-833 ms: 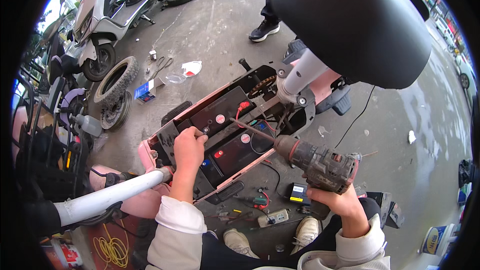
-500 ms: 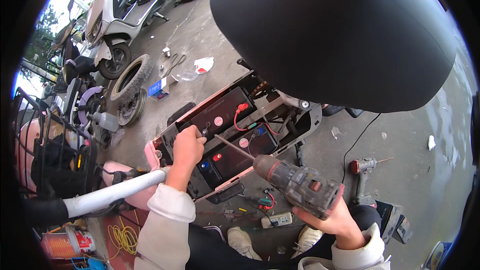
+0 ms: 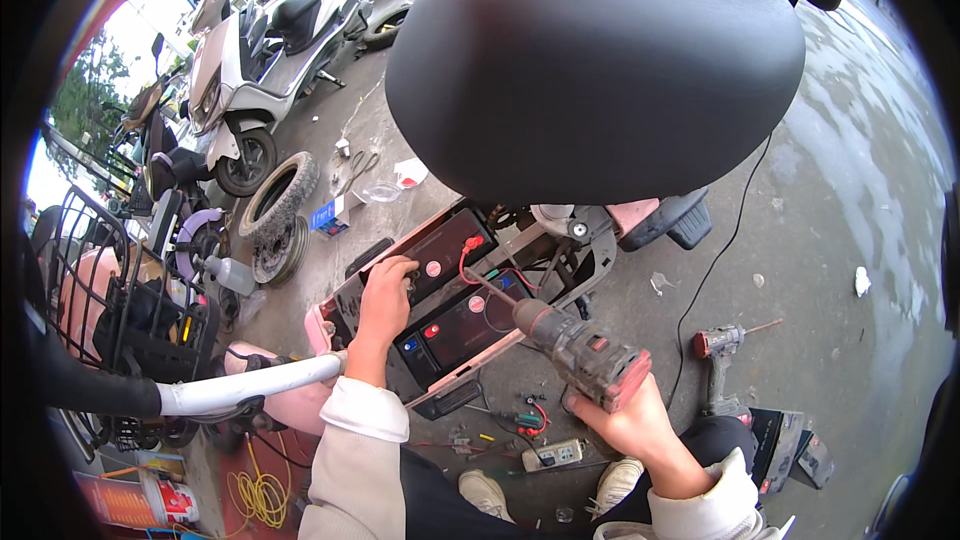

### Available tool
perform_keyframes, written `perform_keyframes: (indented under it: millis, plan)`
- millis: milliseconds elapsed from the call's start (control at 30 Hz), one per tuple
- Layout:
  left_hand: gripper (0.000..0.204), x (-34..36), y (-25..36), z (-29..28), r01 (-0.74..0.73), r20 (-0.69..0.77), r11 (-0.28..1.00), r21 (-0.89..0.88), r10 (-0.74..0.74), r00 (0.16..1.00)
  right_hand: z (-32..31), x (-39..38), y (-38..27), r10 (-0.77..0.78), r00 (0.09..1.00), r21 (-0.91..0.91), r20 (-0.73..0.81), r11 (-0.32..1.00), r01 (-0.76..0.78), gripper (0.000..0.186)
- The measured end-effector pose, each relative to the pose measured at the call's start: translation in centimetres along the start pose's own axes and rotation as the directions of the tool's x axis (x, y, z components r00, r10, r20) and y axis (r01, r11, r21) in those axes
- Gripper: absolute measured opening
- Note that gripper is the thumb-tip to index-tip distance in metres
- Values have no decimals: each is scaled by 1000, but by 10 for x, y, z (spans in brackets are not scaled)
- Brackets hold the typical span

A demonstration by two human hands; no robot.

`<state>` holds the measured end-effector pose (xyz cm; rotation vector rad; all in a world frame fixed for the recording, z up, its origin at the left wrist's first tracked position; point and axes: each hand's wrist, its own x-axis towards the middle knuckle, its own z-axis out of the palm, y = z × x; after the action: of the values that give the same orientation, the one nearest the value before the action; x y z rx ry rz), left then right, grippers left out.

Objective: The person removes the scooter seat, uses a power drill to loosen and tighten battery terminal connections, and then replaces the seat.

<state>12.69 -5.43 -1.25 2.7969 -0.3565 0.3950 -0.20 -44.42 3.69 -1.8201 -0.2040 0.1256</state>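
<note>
My left hand [image 3: 385, 305] has its fingers curled at the left end of the upper black battery [image 3: 445, 245], around a small part too hidden to name. A second black battery [image 3: 450, 330] lies alongside, with red and blue terminals, inside the open pink scooter frame [image 3: 470, 374]. My right hand [image 3: 625, 420] grips a worn power drill [image 3: 585, 350], its long bit pointing up and left over the batteries, near a red cable. A large black seat [image 3: 590, 90] hides the far part of the frame. A white tube [image 3: 250, 390] crosses beside my left forearm.
Another drill [image 3: 720, 360] lies at the right beside dark boxes [image 3: 775, 445]. A power strip [image 3: 552, 453] is near my feet. A tyre [image 3: 275, 195], a parked white scooter [image 3: 250, 80] and a black basket [image 3: 90, 280] stand left. Yellow cord [image 3: 255, 490] coils lower left.
The view has shifted, so the seat covers more of the frame and the bystander's leg is out of sight. The drill has moved slightly lower relative to my body; my left fingers stay at the battery.
</note>
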Motion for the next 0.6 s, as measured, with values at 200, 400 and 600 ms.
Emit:
perform_keyframes:
  millis: [200,400,600]
  plan:
    - [44,-8,9,-17,246,52,955,-164,-241,969,0,6,-6,200,980,22,-8,980,-200,35]
    - [25,0,9,-17,76,76,996,-46,-73,994,14,11,-3,191,980,102,-56,977,-185,33]
    - [13,-6,10,-22,101,48,992,-74,-97,994,14,8,8,249,969,17,1,968,-248,36]
